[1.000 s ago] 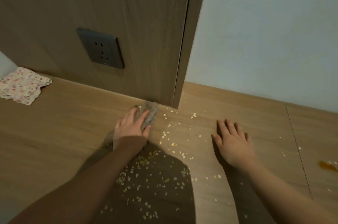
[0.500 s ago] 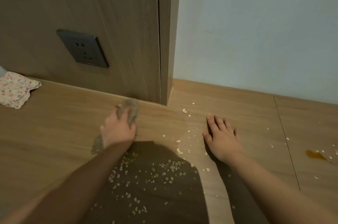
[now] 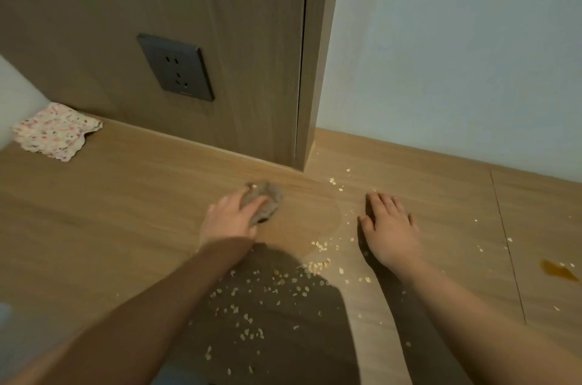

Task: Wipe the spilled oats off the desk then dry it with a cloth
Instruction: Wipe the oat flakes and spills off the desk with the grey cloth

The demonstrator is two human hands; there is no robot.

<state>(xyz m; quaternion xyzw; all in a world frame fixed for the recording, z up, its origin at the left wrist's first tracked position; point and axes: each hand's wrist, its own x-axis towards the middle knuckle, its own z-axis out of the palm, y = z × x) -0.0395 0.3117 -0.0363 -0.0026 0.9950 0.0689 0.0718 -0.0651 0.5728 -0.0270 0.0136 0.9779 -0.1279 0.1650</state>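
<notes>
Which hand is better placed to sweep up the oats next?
Left. The left hand grips the rag just beyond the oats; the right hand lies flat on the desk, holding nothing.

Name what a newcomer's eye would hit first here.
Pale oats lie scattered over the wooden desk, thickest in the near shadow between the arms. The left hand grips a bunched grey rag just beyond them; the right hand lies flat alongside. A floral cloth sits far left.

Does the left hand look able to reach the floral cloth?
Probably yes: only bare desk lies between the left hand and the floral cloth, though it grips a grey rag.
</notes>
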